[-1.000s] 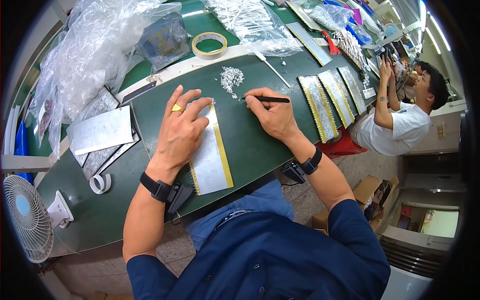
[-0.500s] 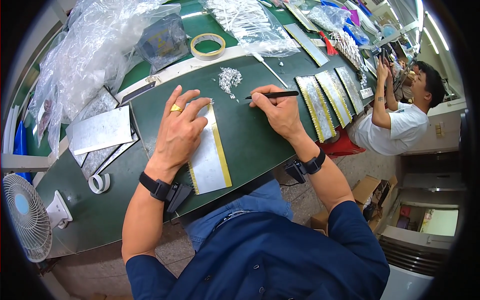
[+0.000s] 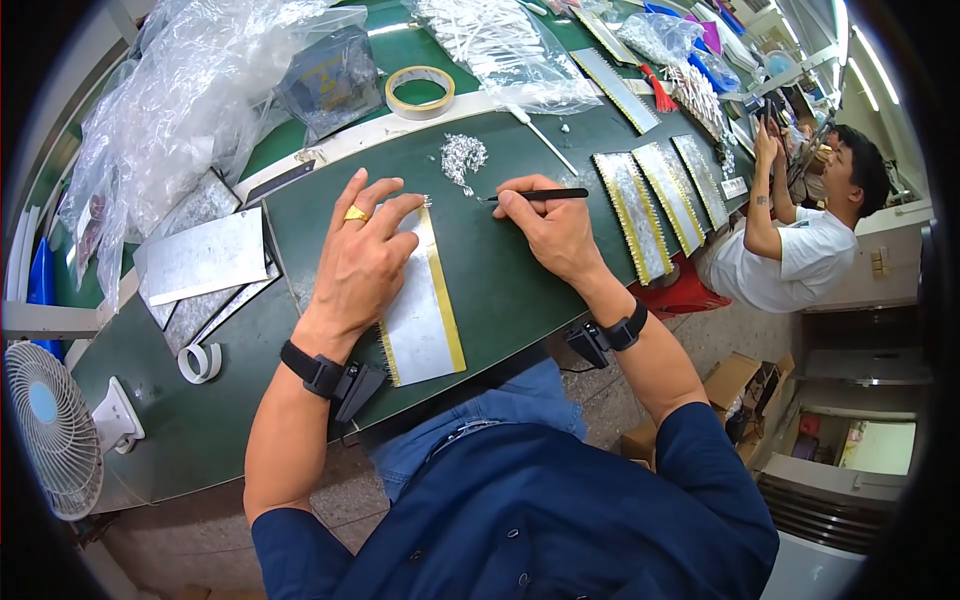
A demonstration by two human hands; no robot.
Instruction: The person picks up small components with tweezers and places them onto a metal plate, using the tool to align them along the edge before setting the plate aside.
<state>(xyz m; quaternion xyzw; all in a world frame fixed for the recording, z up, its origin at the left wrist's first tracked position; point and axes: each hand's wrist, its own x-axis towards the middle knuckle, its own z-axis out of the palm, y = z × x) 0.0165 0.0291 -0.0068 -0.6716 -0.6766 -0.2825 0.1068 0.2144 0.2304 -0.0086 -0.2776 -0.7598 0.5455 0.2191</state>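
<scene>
A silvery flat plate (image 3: 424,322) with yellow tape strips along its long edges lies on the green table in front of me. Small pin-like pieces stick out from its left edge and its far end. My left hand (image 3: 366,258), a gold ring on one finger, rests over the plate's far left part with fingers spread, hiding some of it. Black tweezers (image 3: 545,194) are held in my right hand (image 3: 556,228), their tips pointing left. Those tips are close to the near end of a pile of tiny silvery pieces (image 3: 463,157).
At right lie several tape-edged plates (image 3: 634,215). Stacked bare plates (image 3: 205,257) and a white tape roll (image 3: 200,363) are at left, near a fan (image 3: 55,430). Beyond are a yellow tape roll (image 3: 420,93), a cotton swab (image 3: 543,140) and plastic bags (image 3: 190,110). A person (image 3: 800,240) stands at right.
My right hand has shifted slightly left with the tweezers, whose tips are nearer the loose pieces. My left hand stays over the plate.
</scene>
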